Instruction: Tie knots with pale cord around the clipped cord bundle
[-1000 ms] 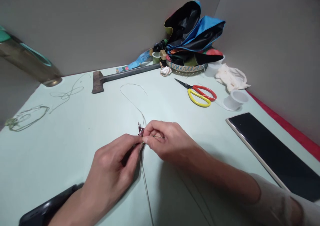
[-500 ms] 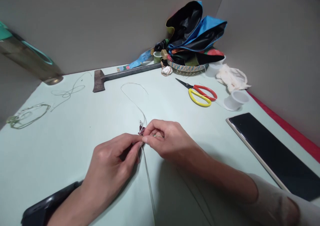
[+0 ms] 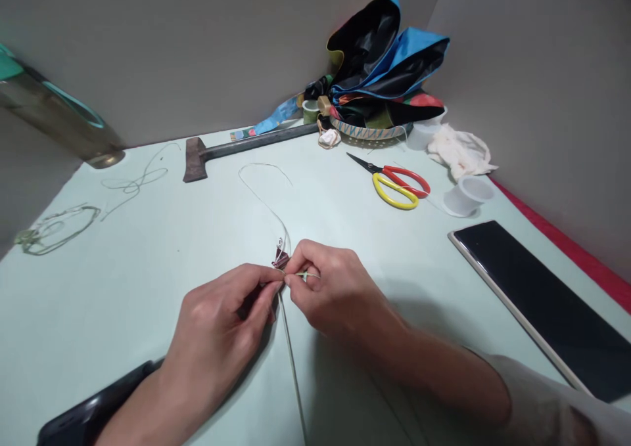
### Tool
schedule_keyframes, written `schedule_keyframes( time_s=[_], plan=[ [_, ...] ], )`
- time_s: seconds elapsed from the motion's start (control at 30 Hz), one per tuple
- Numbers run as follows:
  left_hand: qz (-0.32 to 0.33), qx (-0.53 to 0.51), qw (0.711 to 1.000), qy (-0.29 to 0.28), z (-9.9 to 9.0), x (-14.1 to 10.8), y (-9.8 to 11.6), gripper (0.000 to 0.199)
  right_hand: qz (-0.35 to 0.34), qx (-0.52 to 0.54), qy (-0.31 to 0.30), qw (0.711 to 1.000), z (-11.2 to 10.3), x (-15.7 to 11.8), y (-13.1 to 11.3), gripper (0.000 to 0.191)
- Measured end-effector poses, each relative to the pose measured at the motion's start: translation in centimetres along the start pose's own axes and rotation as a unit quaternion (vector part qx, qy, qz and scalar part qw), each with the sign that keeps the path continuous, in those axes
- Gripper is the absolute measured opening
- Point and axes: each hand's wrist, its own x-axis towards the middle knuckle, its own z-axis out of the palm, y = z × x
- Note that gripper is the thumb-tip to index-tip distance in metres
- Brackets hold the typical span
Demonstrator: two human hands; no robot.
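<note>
My left hand point(image 3: 224, 331) and my right hand point(image 3: 330, 288) meet fingertip to fingertip over the pale green table point(image 3: 148, 282). Both pinch a thin pale wire point(image 3: 261, 200) at a small dark reddish piece point(image 3: 280, 259) that sits on it. One end of the wire loops away from the hands toward the back. The other end runs toward me between my forearms. A short greenish bit of the wire point(image 3: 308, 274) shows between my right fingers.
Red and yellow scissors point(image 3: 394, 182) lie at the back right, beside small clear cups point(image 3: 467, 195) and a white cloth point(image 3: 461, 152). A hatchet point(image 3: 236, 147), a fabric-filled basket point(image 3: 379, 71), a bottle point(image 3: 54, 121), loose wire coils point(image 3: 54, 229), a tablet point(image 3: 537, 305) and a dark phone point(image 3: 93, 410) ring the table.
My right hand has slid slightly toward me and its fingers have shifted on the wire. The left hand has barely moved.
</note>
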Motion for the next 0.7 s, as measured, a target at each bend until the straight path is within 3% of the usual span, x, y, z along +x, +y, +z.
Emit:
schedule_keyframes(
  time_s=[0.43, 0.7],
  plan=[
    [-0.041, -0.049, 0.998, -0.017, 0.13, -0.03, -0.05, 0.018, -0.03, -0.019, 0.002, 0.999, 0.05, 0.08, 0.25, 0.02],
    [-0.17, -0.202, 0.964, -0.018, 0.43, -0.44, -0.37, 0.015, -0.052, 0.029, 0.012, 0.998, -0.01, -0.23, 0.93, 0.019]
  ],
)
